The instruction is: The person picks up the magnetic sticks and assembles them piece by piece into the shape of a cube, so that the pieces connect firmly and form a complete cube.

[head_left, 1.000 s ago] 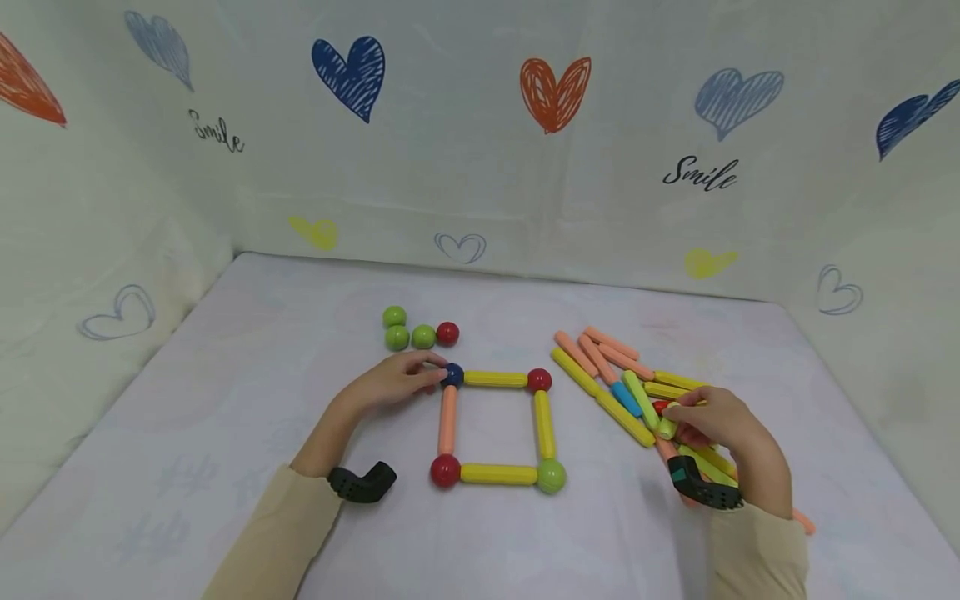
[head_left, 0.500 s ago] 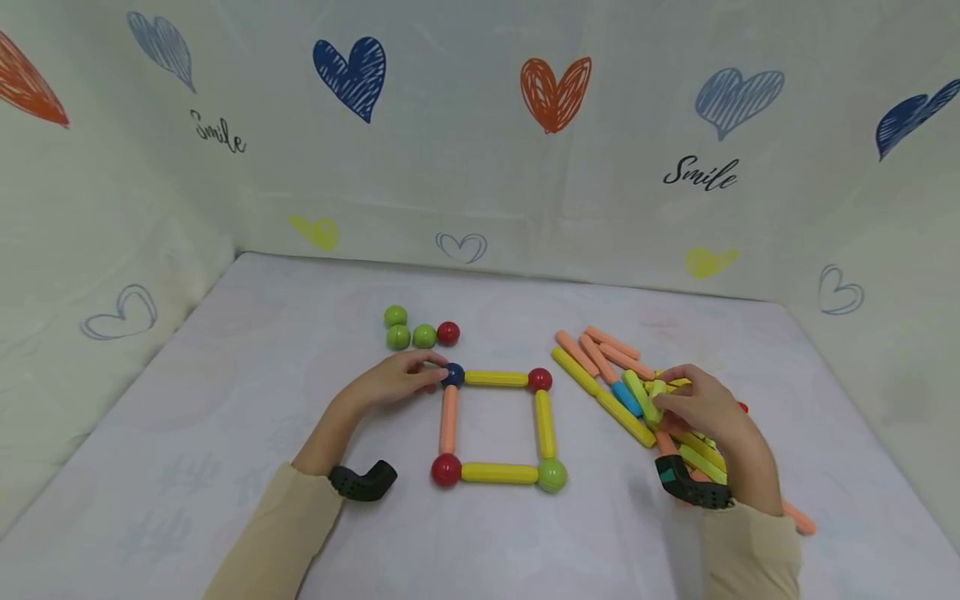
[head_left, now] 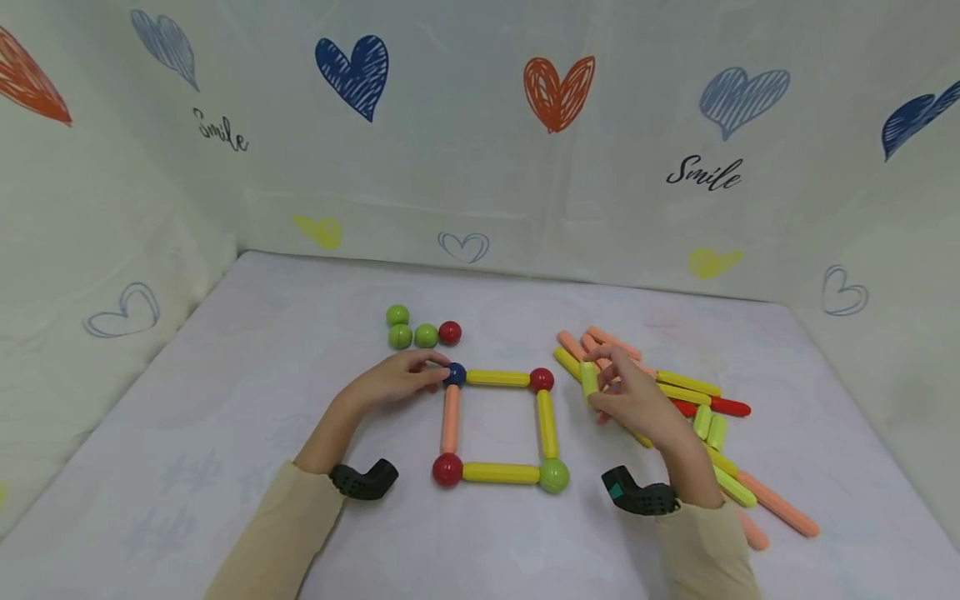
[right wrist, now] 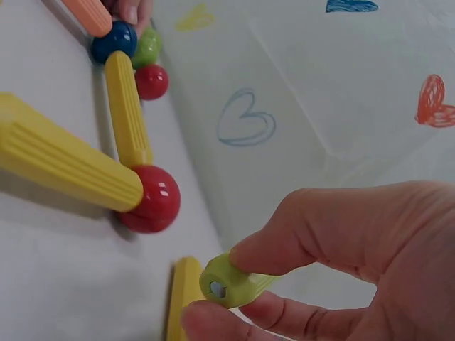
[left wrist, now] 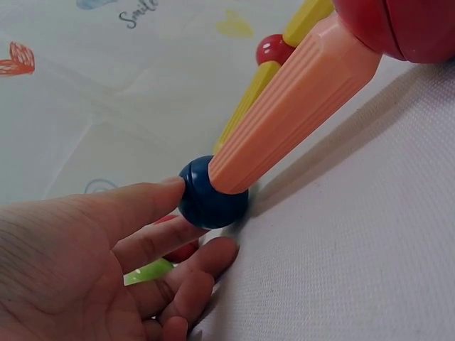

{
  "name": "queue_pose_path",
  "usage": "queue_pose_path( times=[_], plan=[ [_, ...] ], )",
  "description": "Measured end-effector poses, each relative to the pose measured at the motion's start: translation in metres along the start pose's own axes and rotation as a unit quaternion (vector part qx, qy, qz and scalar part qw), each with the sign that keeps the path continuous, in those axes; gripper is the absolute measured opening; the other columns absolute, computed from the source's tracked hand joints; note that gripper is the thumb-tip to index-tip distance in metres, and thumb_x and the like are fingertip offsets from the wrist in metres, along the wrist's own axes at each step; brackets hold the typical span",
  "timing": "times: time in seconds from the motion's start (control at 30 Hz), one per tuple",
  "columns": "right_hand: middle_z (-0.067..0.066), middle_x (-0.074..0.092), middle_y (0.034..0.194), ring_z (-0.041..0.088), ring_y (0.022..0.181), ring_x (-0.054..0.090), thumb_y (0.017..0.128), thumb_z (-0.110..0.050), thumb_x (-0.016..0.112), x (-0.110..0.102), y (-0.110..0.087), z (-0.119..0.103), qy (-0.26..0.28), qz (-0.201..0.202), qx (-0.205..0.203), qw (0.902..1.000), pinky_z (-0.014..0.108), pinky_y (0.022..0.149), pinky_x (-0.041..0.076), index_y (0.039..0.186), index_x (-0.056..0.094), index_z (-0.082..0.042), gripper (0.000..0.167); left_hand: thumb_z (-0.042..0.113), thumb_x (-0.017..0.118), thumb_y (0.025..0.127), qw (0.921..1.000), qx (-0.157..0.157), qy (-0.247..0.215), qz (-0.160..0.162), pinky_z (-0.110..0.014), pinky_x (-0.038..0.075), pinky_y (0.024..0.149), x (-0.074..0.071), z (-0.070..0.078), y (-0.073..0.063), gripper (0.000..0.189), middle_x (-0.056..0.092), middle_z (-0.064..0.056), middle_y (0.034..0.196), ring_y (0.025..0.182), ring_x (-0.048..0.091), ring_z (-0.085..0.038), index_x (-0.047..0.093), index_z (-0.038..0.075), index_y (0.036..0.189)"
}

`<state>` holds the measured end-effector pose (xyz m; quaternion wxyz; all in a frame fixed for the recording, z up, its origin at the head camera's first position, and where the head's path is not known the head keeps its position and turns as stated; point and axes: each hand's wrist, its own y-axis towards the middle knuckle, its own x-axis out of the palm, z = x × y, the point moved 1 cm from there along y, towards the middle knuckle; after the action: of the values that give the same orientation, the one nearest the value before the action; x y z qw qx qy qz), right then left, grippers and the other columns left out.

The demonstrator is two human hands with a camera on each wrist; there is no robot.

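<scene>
A flat square of magnetic rods and balls lies on the table in the head view. Its sides are a pink rod (head_left: 450, 421) and three yellow rods (head_left: 500, 473); its corners are a blue ball (head_left: 455, 375), two red balls (head_left: 542, 379) and a green ball (head_left: 554, 476). My left hand (head_left: 401, 377) pinches the blue ball between thumb and forefinger, clearly seen in the left wrist view. To the square's right, my right hand (head_left: 636, 398) pinches a short light-green rod (head_left: 588, 381). The right wrist view shows the metal tip in that rod's end (right wrist: 217, 289).
Behind the square sit three loose green balls (head_left: 401, 336) and a red ball (head_left: 450, 332). On the right, loose pink, yellow, red and green rods (head_left: 780, 504) are spread, partly behind my right hand. A white cloth backdrop (head_left: 480, 167) with hearts rises behind the table.
My right hand has lifted the short green rod out of the pile and carried it left towards the square. The left hand has stayed at the blue ball.
</scene>
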<state>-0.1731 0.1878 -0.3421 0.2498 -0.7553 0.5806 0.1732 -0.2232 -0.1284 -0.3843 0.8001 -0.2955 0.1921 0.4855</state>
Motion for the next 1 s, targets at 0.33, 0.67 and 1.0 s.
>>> queue_pose_path(
  times=[0.33,0.67,1.0],
  plan=[
    [0.012,0.052,0.083,0.019,0.061,0.052,0.085,0.005,0.053,0.036,0.009,-0.014,-0.023,0.009,-0.054,0.9982,0.029,0.056,0.052,0.113,0.047,-0.001,0.030,0.028,0.055,0.094,1.0000,-0.008,0.004,-0.004,-0.026,0.041,0.068,0.001,-0.002,0.001,0.033,0.059,-0.006,0.088,0.080,0.050,-0.018,0.057,0.011,0.122],
    [0.002,0.054,0.079,0.015,0.071,0.048,0.087,-0.017,0.064,0.061,0.006,-0.027,-0.134,-0.031,-0.020,0.9902,0.025,0.062,0.043,0.103,0.062,-0.008,0.018,0.027,0.054,0.094,0.9999,-0.006,0.010,-0.003,-0.026,0.040,0.067,0.000,-0.002,0.001,0.033,0.058,-0.006,0.087,0.078,0.049,-0.018,0.057,0.012,0.123],
    [0.001,0.055,0.070,0.014,0.063,0.049,0.083,-0.027,0.070,0.100,-0.005,-0.046,-0.169,-0.104,-0.008,0.9801,0.025,0.057,0.041,0.100,0.064,-0.006,0.028,0.031,0.054,0.094,0.9999,-0.001,0.012,-0.009,-0.026,0.040,0.069,-0.001,-0.003,0.002,0.035,0.059,-0.006,0.088,0.080,0.050,-0.018,0.057,0.012,0.123]
  ],
)
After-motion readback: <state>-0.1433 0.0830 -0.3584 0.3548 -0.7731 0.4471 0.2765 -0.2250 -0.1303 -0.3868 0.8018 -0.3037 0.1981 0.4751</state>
